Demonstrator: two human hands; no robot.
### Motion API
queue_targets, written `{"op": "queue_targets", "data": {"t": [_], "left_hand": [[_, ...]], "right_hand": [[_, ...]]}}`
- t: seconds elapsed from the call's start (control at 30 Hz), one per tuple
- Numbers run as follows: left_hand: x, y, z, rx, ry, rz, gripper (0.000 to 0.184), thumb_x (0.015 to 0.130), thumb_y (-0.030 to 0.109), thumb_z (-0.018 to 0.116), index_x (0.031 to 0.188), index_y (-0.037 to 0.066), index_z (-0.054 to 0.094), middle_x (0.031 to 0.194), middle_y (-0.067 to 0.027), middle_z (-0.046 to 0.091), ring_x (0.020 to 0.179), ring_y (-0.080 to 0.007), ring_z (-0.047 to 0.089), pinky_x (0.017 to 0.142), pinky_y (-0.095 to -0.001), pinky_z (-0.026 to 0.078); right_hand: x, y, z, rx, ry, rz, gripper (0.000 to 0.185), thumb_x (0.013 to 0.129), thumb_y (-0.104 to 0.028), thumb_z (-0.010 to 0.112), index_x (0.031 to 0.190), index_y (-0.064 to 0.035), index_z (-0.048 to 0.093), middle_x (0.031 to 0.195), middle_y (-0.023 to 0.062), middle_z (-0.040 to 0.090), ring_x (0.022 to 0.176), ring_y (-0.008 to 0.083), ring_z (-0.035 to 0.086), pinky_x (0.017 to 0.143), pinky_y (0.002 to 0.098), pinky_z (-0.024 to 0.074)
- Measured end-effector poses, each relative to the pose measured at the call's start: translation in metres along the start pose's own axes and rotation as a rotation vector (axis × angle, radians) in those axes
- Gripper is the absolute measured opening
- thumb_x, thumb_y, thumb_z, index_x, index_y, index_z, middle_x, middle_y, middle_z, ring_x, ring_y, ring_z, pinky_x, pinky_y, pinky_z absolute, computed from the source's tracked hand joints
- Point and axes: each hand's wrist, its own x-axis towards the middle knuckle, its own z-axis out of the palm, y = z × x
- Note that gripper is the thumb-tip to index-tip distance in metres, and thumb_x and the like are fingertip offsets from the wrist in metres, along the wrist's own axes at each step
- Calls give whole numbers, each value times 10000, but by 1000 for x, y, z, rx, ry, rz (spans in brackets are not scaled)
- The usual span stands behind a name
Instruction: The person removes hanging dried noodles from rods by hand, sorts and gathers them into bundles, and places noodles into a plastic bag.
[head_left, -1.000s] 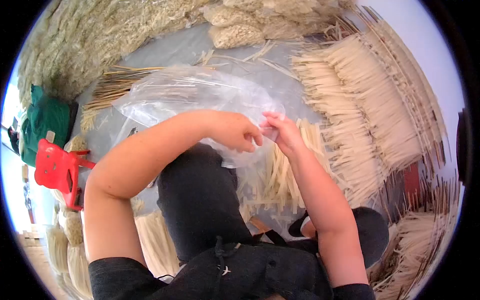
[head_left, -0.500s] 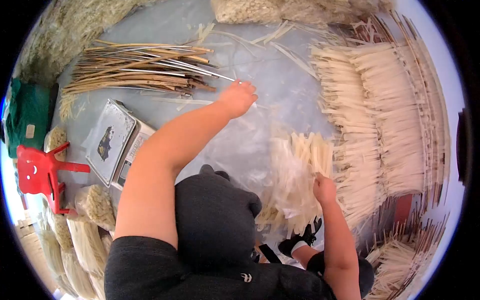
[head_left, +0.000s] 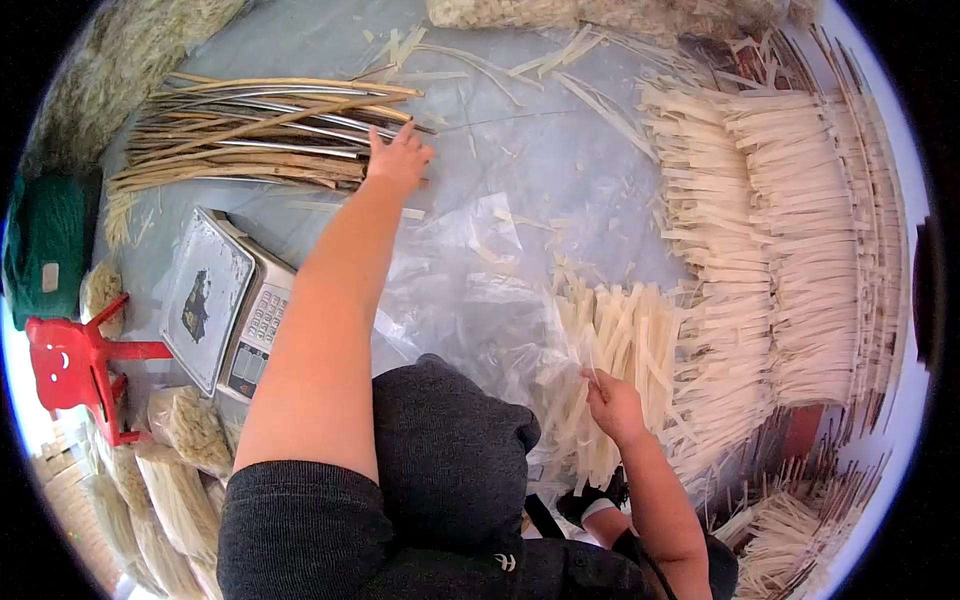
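Note:
My left hand (head_left: 398, 158) is at the right end of a pile of thin sticks and metal rods (head_left: 270, 130), fingers apart, touching the rod ends. At the lower right, my right hand (head_left: 613, 405) pinches the edge of a clear plastic bag (head_left: 490, 315). The crumpled bag spreads over the grey floor and partly over a pile of pale flat dried strips (head_left: 625, 335), just above my right hand.
A scale (head_left: 215, 300) and a red stool (head_left: 75, 365) stand at left, near bagged strips (head_left: 175, 490) and a green bundle (head_left: 50, 250). Long rows of pale strips (head_left: 810, 240) line the right side. Large bags (head_left: 130, 70) sit at the upper left.
My left hand has moved left onto the pile, and the metal rod it held no longer sticks out. My right hand has shifted left and down, drawing the bag's edge.

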Motion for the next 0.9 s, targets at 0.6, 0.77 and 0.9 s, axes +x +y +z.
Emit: {"op": "queue_targets", "data": {"t": [0.6, 0.77, 0.9], "left_hand": [[-9, 5, 37, 217, -5, 206, 509, 964, 291, 447, 1458, 340, 334, 1572, 41, 217, 1464, -236, 139, 1130, -629, 66], [2, -14, 27, 151, -204, 41, 536, 972, 250, 413, 1479, 357, 276, 1579, 63, 192, 1471, -237, 104, 1116, -662, 15], [-9, -14, 41, 144, -143, -5, 562, 942, 180, 449, 1466, 328, 310, 1553, 28, 263, 1450, -251, 185, 1148, -582, 126]], "right_hand": [[7, -30, 14, 49, -1, -89, 269, 879, -83, 552, 1126, -126, 651, 713, 181, 618, 639, 306, 627, 627, 370, 507], [10, -52, -3, 364, -137, 49, 264, 911, -123, 532, 1153, -118, 638, 747, 105, 659, 668, 202, 639, 596, 329, 503], [13, -64, -20, 789, -145, 259, 259, 939, -136, 516, 1163, -88, 637, 732, 16, 629, 680, 84, 585, 563, 234, 454]]}}
